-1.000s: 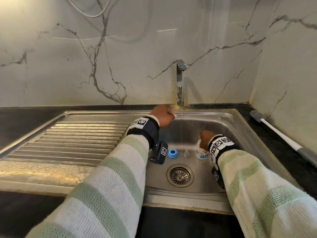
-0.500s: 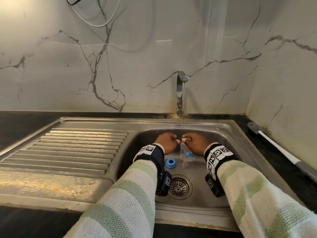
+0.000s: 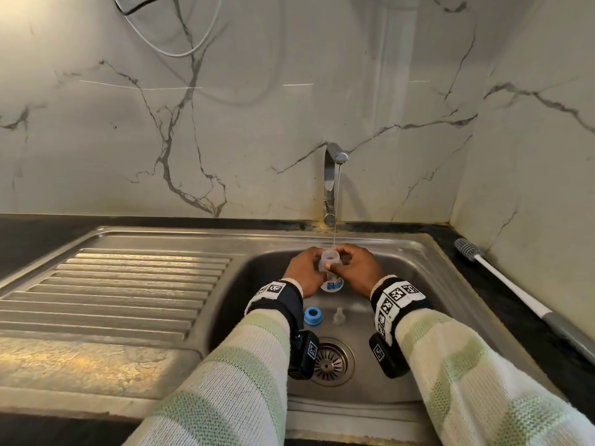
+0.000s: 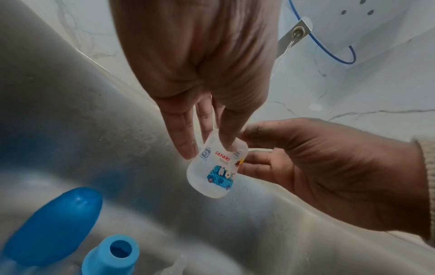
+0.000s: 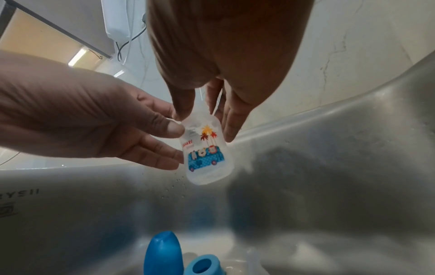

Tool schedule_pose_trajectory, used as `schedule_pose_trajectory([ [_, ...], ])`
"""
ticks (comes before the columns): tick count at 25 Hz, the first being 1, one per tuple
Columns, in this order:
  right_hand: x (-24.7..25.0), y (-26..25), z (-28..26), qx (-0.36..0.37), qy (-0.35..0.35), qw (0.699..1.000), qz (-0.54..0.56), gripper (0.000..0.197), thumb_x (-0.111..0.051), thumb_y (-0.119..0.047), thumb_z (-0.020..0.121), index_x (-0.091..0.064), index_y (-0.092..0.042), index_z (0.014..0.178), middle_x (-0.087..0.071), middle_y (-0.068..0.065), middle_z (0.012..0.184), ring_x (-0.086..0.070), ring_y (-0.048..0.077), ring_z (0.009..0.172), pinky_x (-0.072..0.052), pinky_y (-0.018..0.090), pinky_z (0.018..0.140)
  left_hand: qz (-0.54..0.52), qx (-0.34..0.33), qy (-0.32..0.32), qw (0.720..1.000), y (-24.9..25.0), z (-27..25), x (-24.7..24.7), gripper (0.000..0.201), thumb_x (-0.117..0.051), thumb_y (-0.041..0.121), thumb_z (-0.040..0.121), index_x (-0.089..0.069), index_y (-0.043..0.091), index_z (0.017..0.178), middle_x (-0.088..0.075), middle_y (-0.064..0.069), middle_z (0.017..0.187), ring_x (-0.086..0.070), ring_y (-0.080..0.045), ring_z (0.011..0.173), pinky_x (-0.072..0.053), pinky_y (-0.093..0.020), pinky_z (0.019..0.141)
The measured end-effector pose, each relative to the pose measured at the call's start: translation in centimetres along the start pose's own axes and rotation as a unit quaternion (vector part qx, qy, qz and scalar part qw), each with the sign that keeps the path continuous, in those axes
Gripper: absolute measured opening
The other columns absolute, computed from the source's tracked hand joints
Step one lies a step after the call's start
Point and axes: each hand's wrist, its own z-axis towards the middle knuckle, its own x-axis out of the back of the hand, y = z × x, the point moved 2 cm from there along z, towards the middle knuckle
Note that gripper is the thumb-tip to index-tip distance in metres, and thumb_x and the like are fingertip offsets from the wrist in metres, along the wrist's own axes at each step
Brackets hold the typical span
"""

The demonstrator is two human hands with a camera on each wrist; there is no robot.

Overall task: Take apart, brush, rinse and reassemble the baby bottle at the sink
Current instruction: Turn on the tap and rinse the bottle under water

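Hands (image 3: 333,273) both gripping bottle (image 3: 331,281) | ring (image 3: 312,315), nipple (image 3: 338,316) below | brush (image 3: 515,286) right

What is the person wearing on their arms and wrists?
Knitted cream sleeves with pale green stripes cover both arms. Each wrist has a black band bearing white squares with black square-code markings, and a small black camera box hangs under it.

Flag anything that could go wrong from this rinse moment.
The wet bottle is held only by fingertips of the left hand and right hand; it may slip. The clear teat and blue ring lie loose near the drain, where running water could nudge them.
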Motion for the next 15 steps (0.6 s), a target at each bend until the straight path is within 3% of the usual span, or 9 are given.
schedule_pose_trajectory([
  [2,0.00,0.04,0.00,-0.001,-0.013,1.000,0.018,0.040,-0.075,-0.017,0.082,-0.063,-0.015,0.120,-0.068,0.001,0.111,-0.064,0.016,0.100,-0.054,0.027,0.085,-0.014,0.000,0.015,1.000,-0.01,-0.04,0.11,0.045,-0.076,0.008,0.080,-0.059,0.017,0.121,-0.068,-0.002,0.117,-0.064,-0.016,0.106,-0.050,-0.024,0.091],
  [5,-0.05,-0.36,-0.14,-0.005,-0.031,0.999,0.025,0.039,-0.071,-0.014,0.086,-0.060,-0.015,0.124,-0.064,-0.004,0.111,-0.060,0.010,0.099,-0.045,0.009,0.073,-0.037,-0.002,0.032,0.999,-0.03,-0.14,0.21,0.043,-0.076,0.009,0.080,-0.059,0.018,0.119,-0.069,-0.004,0.115,-0.066,-0.017,0.104,-0.053,-0.026,0.090],
  [6,-0.11,-0.38,-0.07,-0.012,-0.028,0.999,0.021,0.038,-0.070,-0.015,0.087,-0.059,-0.017,0.123,-0.064,-0.004,0.110,-0.060,0.010,0.097,-0.046,0.011,0.072,-0.040,-0.006,0.037,0.998,0.00,-0.15,0.18,0.042,-0.076,0.010,0.080,-0.060,0.018,0.119,-0.069,-0.003,0.113,-0.066,-0.016,0.103,-0.053,-0.024,0.087],
  [8,-0.25,-0.23,0.17,-0.037,-0.015,0.999,0.020,0.029,-0.066,-0.017,0.088,-0.060,-0.018,0.117,-0.067,0.001,0.109,-0.063,0.016,0.095,-0.054,0.028,0.078,-0.043,-0.014,0.042,0.998,0.09,-0.29,0.09,0.041,-0.075,0.014,0.082,-0.059,0.018,0.120,-0.068,0.000,0.108,-0.065,-0.015,0.101,-0.051,-0.020,0.081],
  [10,-0.28,-0.20,0.27,-0.061,-0.012,0.998,0.027,0.019,-0.059,-0.021,0.092,-0.060,-0.016,0.110,-0.069,0.008,0.105,-0.066,0.022,0.091,-0.057,0.042,0.082,-0.030,-0.014,0.045,0.998,0.15,-0.34,0.00,0.040,-0.072,0.020,0.087,-0.058,0.015,0.124,-0.065,0.000,0.109,-0.063,-0.015,0.102,-0.050,-0.021,0.083],
  [12,-0.20,-0.04,0.26,-0.094,-0.020,0.994,0.053,0.022,-0.052,-0.023,0.098,-0.061,-0.012,0.114,-0.067,0.012,0.105,-0.066,0.026,0.090,-0.060,0.044,0.074,-0.009,-0.018,0.049,0.999,0.11,-0.28,-0.17,0.041,-0.069,0.028,0.089,-0.057,0.015,0.127,-0.065,-0.004,0.115,-0.063,-0.018,0.106,-0.052,-0.027,0.091],
  [15,0.05,0.02,-0.01,-0.142,-0.032,0.983,0.109,0.028,-0.045,-0.028,0.102,-0.057,-0.015,0.125,-0.063,0.013,0.114,-0.064,0.028,0.092,-0.057,0.034,0.053,-0.001,-0.023,0.043,0.999,0.05,-0.04,-0.54,0.043,-0.068,0.035,0.090,-0.058,0.016,0.127,-0.066,-0.004,0.117,-0.063,-0.016,0.106,-0.048,-0.024,0.089],
])
